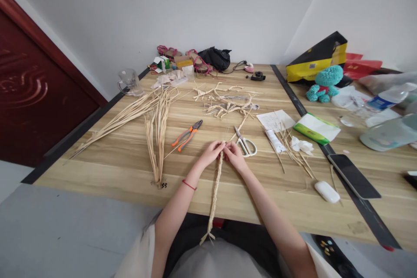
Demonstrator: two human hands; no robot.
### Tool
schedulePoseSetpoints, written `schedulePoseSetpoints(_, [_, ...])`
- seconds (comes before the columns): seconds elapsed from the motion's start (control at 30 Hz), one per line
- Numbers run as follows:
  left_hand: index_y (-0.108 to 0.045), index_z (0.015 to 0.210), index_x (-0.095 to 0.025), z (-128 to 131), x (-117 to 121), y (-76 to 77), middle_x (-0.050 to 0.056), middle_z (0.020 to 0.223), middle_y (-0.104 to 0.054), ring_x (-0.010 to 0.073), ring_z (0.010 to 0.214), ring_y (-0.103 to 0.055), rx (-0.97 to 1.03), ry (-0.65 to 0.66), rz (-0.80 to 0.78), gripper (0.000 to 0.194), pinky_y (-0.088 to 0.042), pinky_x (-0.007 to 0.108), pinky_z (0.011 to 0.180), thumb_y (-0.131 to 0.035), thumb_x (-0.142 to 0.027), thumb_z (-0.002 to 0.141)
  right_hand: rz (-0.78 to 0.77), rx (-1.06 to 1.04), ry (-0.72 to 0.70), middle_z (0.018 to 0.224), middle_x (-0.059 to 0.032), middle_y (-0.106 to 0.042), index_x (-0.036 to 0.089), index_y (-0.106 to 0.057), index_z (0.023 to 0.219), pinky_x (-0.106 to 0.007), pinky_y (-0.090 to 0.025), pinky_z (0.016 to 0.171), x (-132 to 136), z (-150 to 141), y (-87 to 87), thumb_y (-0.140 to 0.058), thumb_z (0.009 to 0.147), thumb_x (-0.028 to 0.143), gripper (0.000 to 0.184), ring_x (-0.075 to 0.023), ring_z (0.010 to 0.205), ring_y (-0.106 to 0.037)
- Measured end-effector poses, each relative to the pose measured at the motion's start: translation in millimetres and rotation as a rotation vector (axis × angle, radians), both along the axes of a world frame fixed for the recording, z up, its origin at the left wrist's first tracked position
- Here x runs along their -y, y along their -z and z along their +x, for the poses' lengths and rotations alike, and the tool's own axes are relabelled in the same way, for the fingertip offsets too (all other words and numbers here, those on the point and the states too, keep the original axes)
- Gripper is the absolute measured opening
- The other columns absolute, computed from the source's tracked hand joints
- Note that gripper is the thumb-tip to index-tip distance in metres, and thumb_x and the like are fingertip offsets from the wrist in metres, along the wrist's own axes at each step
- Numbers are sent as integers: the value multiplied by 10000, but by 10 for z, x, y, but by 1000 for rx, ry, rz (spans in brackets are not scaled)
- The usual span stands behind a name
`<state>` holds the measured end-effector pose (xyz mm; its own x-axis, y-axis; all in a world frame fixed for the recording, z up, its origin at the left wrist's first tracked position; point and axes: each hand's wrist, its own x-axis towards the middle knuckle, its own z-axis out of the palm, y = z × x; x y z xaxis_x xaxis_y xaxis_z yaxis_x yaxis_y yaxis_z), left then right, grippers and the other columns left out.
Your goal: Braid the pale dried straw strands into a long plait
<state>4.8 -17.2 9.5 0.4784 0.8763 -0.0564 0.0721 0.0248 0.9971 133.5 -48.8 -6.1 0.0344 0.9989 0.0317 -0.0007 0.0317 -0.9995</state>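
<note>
A braid of straw-like strands (215, 195) ran from the grip back toward the body, crossing the edge of the wooden table (117, 169), its splayed tail nearest the lap. The left hand (211, 153) and right hand (235, 156) pinched its far end, fingertips close together. Just beyond the right hand lay scissors (240, 138); beyond and left of the grip, combination pliers (195, 127); farther left, a strand bundle (162, 134); straight beyond, scraggly braided pieces (230, 106).

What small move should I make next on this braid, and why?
Perhaps fold the straw strand across with your right hand while your left hand steadies the braid: the strand runs unbraided beyond both hands, which pinch the braid's far end.
</note>
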Motion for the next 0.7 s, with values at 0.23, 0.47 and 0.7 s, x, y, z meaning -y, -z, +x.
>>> schedulePoseSetpoints(0.23, [-565,832,-154,-2,5,7,2,712,-542,100,594,-479,-33,-1,85,358,-378,205,530,-460,-495,811,-3,3,3,527,43,-523,222,-454,735,-243,-398,433,-9,-3,36,-585,736,500,307,-121,442,-502])
schedulePoseSetpoints(0.47, [-571,841,-155,0,4,14,6,722,-551,108,615,-488,-81,-12,138,363,-381,214,559,-428,-489,829,-4,25,5,538,44,-515,221,-456,754,-245,-404,440,-14,5,83,-576,742,494,299,-124,455,-505])
schedulePoseSetpoints(0.7, [-580,856,-152,-1,8,9,18,733,-569,117,634,-507,-81,-18,120,374,-390,221,570,-439,-496,821,9,28,2,545,43,-521,216,-458,764,-240,-402,451,-14,13,104,-565,763,475,281,-120,465,-509])
